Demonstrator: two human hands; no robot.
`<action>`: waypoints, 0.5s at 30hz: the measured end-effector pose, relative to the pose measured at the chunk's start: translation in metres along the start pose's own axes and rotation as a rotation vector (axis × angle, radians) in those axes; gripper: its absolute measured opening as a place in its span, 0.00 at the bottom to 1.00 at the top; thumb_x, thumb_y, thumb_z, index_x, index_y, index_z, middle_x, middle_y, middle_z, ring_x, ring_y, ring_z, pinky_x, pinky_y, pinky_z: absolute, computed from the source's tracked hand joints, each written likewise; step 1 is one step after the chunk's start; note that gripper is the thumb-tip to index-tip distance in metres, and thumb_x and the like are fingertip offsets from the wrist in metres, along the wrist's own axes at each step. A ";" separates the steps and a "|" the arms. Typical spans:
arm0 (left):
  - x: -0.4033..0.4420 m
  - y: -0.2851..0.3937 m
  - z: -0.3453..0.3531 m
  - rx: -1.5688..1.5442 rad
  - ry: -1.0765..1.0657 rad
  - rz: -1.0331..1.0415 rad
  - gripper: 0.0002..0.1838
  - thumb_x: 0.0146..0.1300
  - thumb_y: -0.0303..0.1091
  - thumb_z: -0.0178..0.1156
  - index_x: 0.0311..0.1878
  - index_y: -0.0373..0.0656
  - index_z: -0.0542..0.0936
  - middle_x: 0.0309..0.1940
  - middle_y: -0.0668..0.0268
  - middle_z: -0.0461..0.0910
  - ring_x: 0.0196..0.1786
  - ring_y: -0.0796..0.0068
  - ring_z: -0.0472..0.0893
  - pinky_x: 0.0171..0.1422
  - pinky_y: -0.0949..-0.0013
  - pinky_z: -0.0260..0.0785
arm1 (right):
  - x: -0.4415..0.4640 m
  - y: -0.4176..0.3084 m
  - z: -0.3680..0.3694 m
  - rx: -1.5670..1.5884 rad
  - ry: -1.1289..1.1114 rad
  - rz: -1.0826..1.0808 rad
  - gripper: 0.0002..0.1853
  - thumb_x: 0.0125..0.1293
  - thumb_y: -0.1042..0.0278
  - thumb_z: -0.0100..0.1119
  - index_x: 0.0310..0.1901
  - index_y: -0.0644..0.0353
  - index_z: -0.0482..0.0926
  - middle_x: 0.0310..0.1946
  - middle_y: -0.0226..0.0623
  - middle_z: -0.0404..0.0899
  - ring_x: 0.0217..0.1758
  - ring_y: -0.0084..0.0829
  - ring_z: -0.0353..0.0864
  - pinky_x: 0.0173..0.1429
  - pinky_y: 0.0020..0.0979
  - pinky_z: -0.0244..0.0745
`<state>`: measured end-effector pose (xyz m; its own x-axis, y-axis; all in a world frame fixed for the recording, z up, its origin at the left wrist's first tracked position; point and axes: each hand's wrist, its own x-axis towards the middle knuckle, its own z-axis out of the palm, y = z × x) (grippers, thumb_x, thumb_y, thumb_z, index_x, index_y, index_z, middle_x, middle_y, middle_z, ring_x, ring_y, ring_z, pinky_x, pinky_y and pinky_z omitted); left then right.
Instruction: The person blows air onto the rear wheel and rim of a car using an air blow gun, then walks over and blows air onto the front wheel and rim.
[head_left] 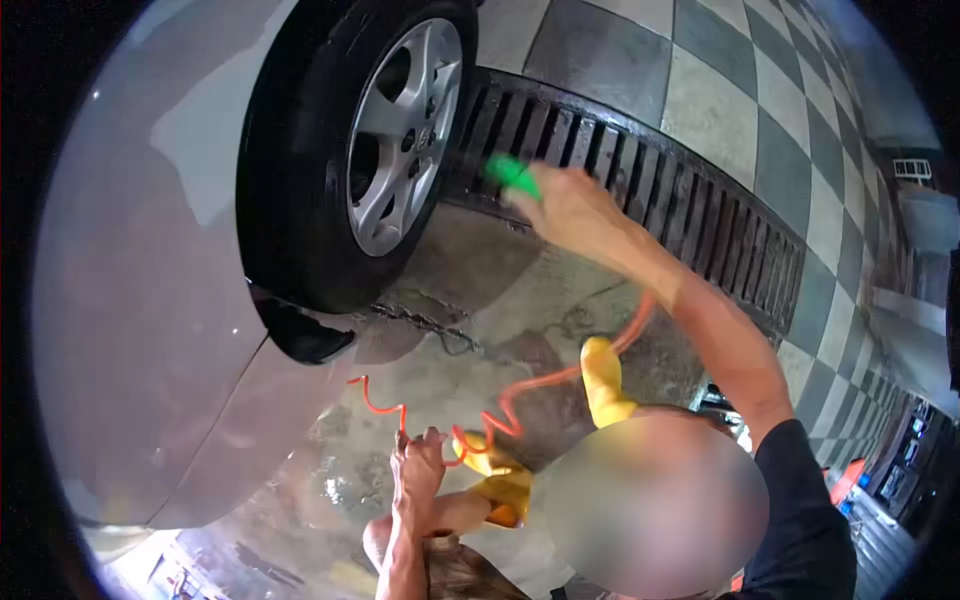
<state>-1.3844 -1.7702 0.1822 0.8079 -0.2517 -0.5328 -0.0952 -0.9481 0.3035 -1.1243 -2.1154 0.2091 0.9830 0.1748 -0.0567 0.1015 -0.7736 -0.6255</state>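
Note:
My right hand (575,212) is stretched out in front of the car wheel (400,140), closed around a green hand-held tool (513,176). Motion blurs that tool, and its exact kind does not show. Lower down, my left hand (415,468) grips an orange coiled hose (540,381) near the car's side. One length of the hose loops out beyond my left fingers. The other runs past a yellow boot and up behind my right forearm, where its end is hidden. The wheel has a black tyre (300,180) and silver spokes.
A pale car body (150,300) fills the left side. Beside the wheel a slotted floor drain grate (700,200) runs across wet concrete (520,260). Checkered tiles (720,110) lie beyond it. My yellow boots (603,385) stand on the wet floor. A blurred oval covers the lower middle.

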 end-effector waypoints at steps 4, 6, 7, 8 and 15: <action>0.020 0.012 -0.012 0.117 -0.009 -0.028 0.13 0.71 0.42 0.52 0.35 0.43 0.77 0.24 0.55 0.82 0.31 0.48 0.82 0.36 0.46 0.73 | 0.034 0.028 0.013 -0.089 -0.427 0.034 0.19 0.70 0.58 0.59 0.41 0.72 0.78 0.26 0.62 0.79 0.34 0.54 0.84 0.41 0.49 0.78; 0.012 0.008 -0.010 0.165 -0.020 -0.033 0.13 0.70 0.42 0.53 0.35 0.43 0.78 0.24 0.55 0.82 0.34 0.46 0.81 0.36 0.47 0.73 | 0.033 0.042 0.036 -0.003 -0.236 0.165 0.20 0.69 0.55 0.59 0.40 0.70 0.79 0.25 0.58 0.80 0.30 0.52 0.84 0.38 0.48 0.77; 0.007 0.000 0.002 0.157 0.048 -0.039 0.13 0.70 0.42 0.54 0.35 0.43 0.78 0.24 0.54 0.82 0.35 0.43 0.80 0.37 0.46 0.72 | 0.037 0.054 0.054 0.095 0.073 0.139 0.20 0.69 0.54 0.60 0.39 0.70 0.80 0.25 0.57 0.80 0.31 0.50 0.84 0.38 0.47 0.76; 0.005 -0.005 0.004 0.144 0.001 -0.053 0.13 0.70 0.42 0.54 0.36 0.43 0.78 0.25 0.53 0.82 0.35 0.42 0.79 0.37 0.46 0.72 | 0.043 0.065 0.063 0.111 0.171 0.052 0.20 0.69 0.53 0.60 0.39 0.67 0.80 0.25 0.56 0.80 0.30 0.50 0.84 0.37 0.47 0.75; -0.003 0.003 0.003 0.207 0.066 -0.196 0.12 0.70 0.40 0.55 0.35 0.42 0.76 0.29 0.54 0.83 0.33 0.50 0.82 0.42 0.51 0.71 | 0.054 0.071 0.067 -0.081 -0.306 0.166 0.18 0.70 0.52 0.57 0.42 0.63 0.80 0.28 0.55 0.80 0.30 0.51 0.83 0.38 0.47 0.77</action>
<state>-1.3892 -1.7728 0.1821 0.8581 -0.0530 -0.5108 -0.0446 -0.9986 0.0288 -1.0748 -2.1198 0.1093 0.8971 0.2071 -0.3903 -0.0321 -0.8505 -0.5250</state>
